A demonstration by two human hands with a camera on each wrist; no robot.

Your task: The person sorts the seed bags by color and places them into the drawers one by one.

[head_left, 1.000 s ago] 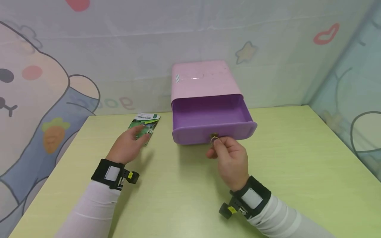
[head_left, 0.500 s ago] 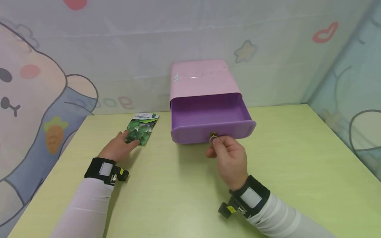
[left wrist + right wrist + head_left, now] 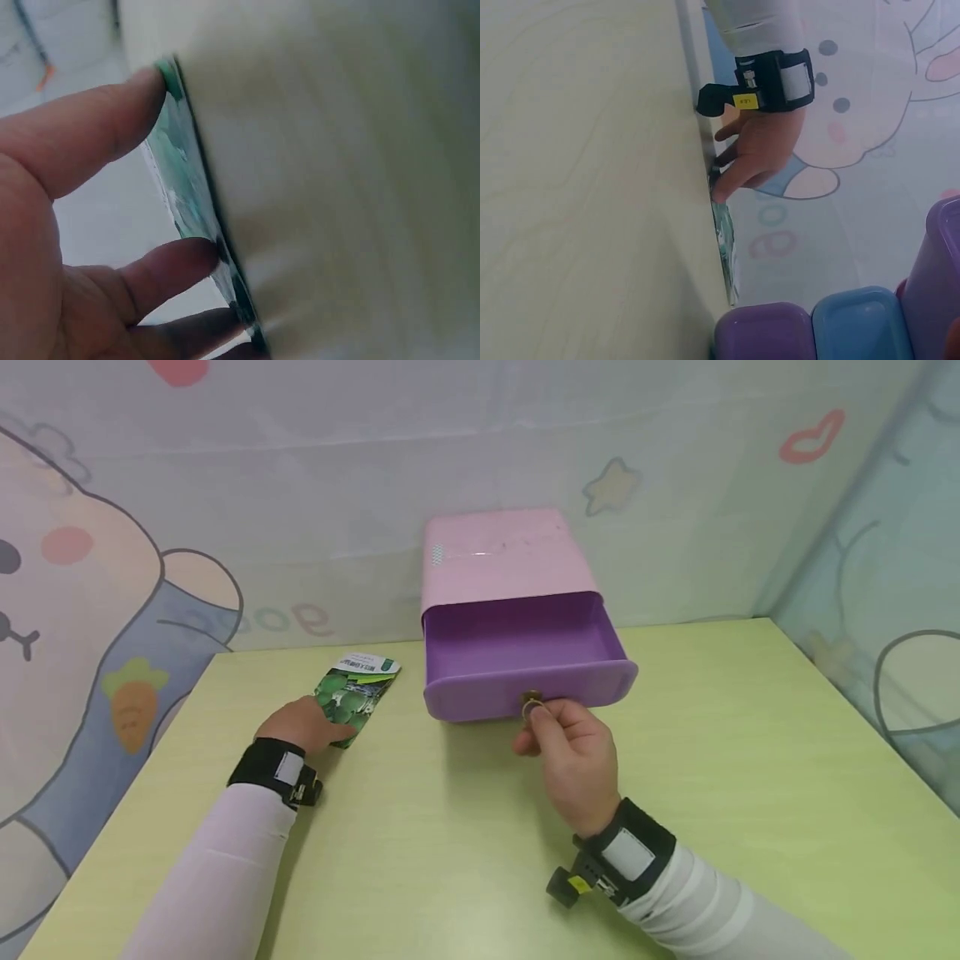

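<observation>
Beside the drawer unit lies a flat packet printed with green leaves, with a white strip and barcode at its far end. My left hand holds its near end, thumb on one edge and fingers on the other, as the left wrist view shows. The packet is low over the table; whether it touches cannot be told. My right hand pinches the ring pull on the purple drawer, which stands pulled out of its pink housing. The visible inside of the drawer holds nothing.
Below the pulled drawer, the right wrist view shows a purple drawer front and a blue one, both closed. The unit stands at the table's back edge, against a printed cloth.
My left hand first drew back from the packet, then took hold of its near end, and the packet shifted slightly toward me. The right hand has kept its pinch on the ring.
</observation>
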